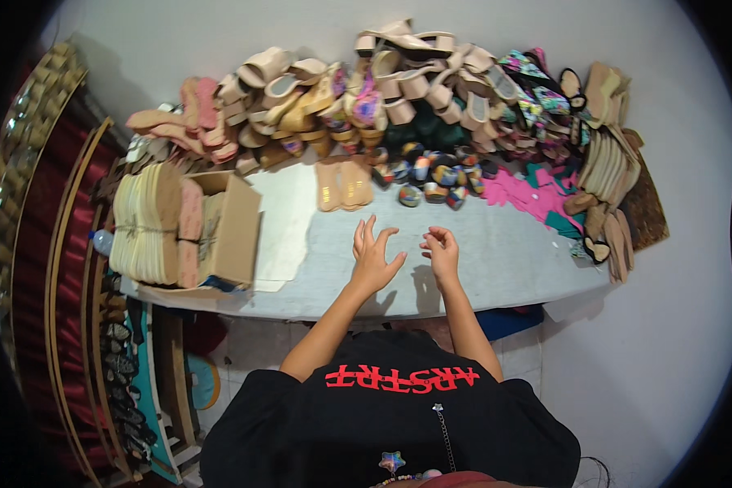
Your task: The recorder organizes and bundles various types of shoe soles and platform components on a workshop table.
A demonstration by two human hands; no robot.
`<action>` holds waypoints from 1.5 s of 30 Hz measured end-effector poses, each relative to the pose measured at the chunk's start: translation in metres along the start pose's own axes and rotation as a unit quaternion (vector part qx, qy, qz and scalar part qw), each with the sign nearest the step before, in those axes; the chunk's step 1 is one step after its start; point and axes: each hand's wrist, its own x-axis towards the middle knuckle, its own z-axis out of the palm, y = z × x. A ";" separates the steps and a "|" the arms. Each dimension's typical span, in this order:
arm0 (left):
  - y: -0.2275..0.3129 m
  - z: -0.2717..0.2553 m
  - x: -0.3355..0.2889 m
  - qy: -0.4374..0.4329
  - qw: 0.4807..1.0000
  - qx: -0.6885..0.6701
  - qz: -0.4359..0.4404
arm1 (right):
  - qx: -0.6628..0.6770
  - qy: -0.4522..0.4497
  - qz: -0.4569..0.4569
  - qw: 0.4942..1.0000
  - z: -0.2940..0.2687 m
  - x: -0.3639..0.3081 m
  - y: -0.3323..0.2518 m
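Note:
My left hand (pixel 372 262) hovers over the pale tabletop (pixel 342 285), its fingers spread and holding nothing. Beside it, my right hand (pixel 442 256) is raised with loosely bent fingers, a gap showing by the thumb and nothing visible in it. Just beyond the left hand lie two tan insoles (pixel 343 185) side by side. Past the right hand sits a cluster of multicoloured covered shoe heels (pixel 435 175). Neither hand touches the insoles or the heels.
Beige block-heeled shoes (pixel 407 77) are piled along the wall. At left, a cardboard box (pixel 240 228) and tied insole stacks (pixel 146 224) stand by white sheets (pixel 289 220). Pink scraps (pixel 525 195) and more soles (pixel 610 167) lie at right. Shoe racks (pixel 122 374) line the left.

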 end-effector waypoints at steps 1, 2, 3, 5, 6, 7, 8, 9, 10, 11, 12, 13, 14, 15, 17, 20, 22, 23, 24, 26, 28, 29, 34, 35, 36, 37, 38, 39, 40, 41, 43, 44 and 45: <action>0.009 0.017 0.000 -0.034 0.999 -0.025 -0.020 | -0.014 -0.011 -0.003 1.000 -0.017 0.002 -0.001; 0.019 0.032 0.001 -0.047 0.999 0.000 -0.023 | -0.012 -0.007 -0.005 1.000 -0.033 0.002 -0.002; 0.023 0.046 0.004 -0.050 0.999 -0.003 -0.015 | -0.012 0.001 -0.009 1.000 -0.050 0.004 -0.001; 0.019 0.075 0.009 -0.239 0.959 -0.148 -0.046 | -0.044 -0.012 0.010 0.999 -0.081 0.006 0.006; 0.020 0.086 0.006 -0.292 0.945 -0.137 -0.055 | -0.048 -0.005 0.022 0.999 -0.094 0.004 0.008; 0.021 0.096 0.003 -0.345 0.928 -0.124 -0.064 | -0.045 0.004 0.020 0.999 -0.106 0.003 0.009; 0.020 0.105 -0.001 -0.353 0.926 -0.124 -0.057 | -0.061 0.004 0.029 0.998 -0.119 0.000 0.011; 0.020 0.113 -0.004 -0.371 0.923 -0.091 -0.052 | -0.077 0.004 0.040 0.996 -0.129 -0.003 0.010; 0.019 0.119 -0.007 -0.388 0.919 -0.057 -0.046 | -0.075 0.017 0.055 0.996 -0.138 -0.006 0.009; 0.020 0.121 -0.007 -0.396 0.916 -0.056 -0.037 | -0.072 0.029 0.053 0.996 -0.146 -0.008 0.008; 0.021 0.122 -0.007 -0.402 0.912 -0.063 -0.053 | -0.059 0.052 0.064 0.995 -0.154 -0.010 0.009; 0.022 0.126 -0.005 -0.409 0.907 -0.071 -0.069 | -0.045 0.075 0.075 0.993 -0.162 -0.012 0.009; 0.025 0.129 0.001 -0.419 0.903 -0.068 -0.059 | -0.040 0.089 0.074 0.993 -0.171 -0.011 0.013; 0.027 0.130 0.005 -0.427 0.901 -0.057 -0.053 | -0.021 0.106 0.065 0.992 -0.179 -0.012 0.018; 0.024 0.133 0.011 -0.446 0.893 -0.043 -0.040 | 0.003 0.137 0.058 0.989 -0.183 -0.018 0.025; 0.021 0.140 0.028 -0.462 0.885 -0.046 -0.022 | 0.016 0.159 0.059 0.985 -0.183 -0.030 0.012; 0.034 0.142 0.044 -0.478 0.876 -0.051 -0.025 | 0.005 0.161 0.060 0.985 -0.192 -0.037 0.007; 0.038 0.140 0.048 -0.482 0.874 -0.051 -0.042 | -0.005 0.144 0.063 0.988 -0.194 -0.041 0.007; 0.043 0.140 0.053 -0.470 0.881 -0.049 -0.024 | -0.006 0.153 0.049 0.987 -0.199 -0.044 0.007; 0.059 0.135 0.052 -0.453 0.889 -0.069 -0.010 | 0.012 0.189 0.051 0.981 -0.211 -0.049 0.007; 0.064 0.137 0.048 -0.428 0.900 -0.087 0.003 | 0.034 0.232 0.059 0.970 -0.224 -0.049 0.010; 0.059 0.144 0.042 -0.440 0.889 -0.125 -0.019 | 0.036 0.229 0.055 0.971 -0.230 -0.045 0.007; 0.054 0.161 0.031 -0.497 0.851 -0.127 -0.108 | 0.027 0.234 0.028 0.972 -0.250 -0.018 -0.011; 0.061 0.164 0.033 -0.495 0.853 -0.126 -0.111 | 0.036 0.231 -0.007 0.972 -0.255 -0.012 -0.015; 0.068 0.169 0.036 -0.491 0.852 -0.137 -0.117 | 0.037 0.227 -0.006 0.973 -0.262 -0.006 -0.018; 0.076 0.174 0.039 -0.486 0.852 -0.149 -0.122 | 0.046 0.213 -0.024 0.976 -0.270 -0.001 -0.021; 0.087 0.181 0.044 -0.482 0.855 -0.150 -0.122 | 0.053 0.198 -0.045 0.978 -0.281 0.006 -0.025; 0.098 0.188 0.050 -0.464 0.861 -0.173 -0.114 | 0.051 0.193 -0.047 0.979 -0.291 0.013 -0.028; 0.108 0.198 0.054 -0.446 0.867 -0.196 -0.106 | 0.053 0.180 -0.053 0.981 -0.302 0.019 -0.031; 0.117 0.210 0.059 -0.439 0.870 -0.198 -0.105 | 0.055 0.167 -0.061 0.983 -0.314 0.027 -0.037; 0.133 0.238 0.067 -0.385 0.883 -0.240 -0.124 | 0.053 0.149 -0.073 0.985 -0.342 0.040 -0.045; 0.141 0.253 0.071 -0.376 0.886 -0.243 -0.122 | 0.054 0.137 -0.082 0.986 -0.357 0.049 -0.051; 0.149 0.268 0.073 -0.365 0.891 -0.241 -0.122 | 0.052 0.128 -0.087 0.987 -0.373 0.059 -0.057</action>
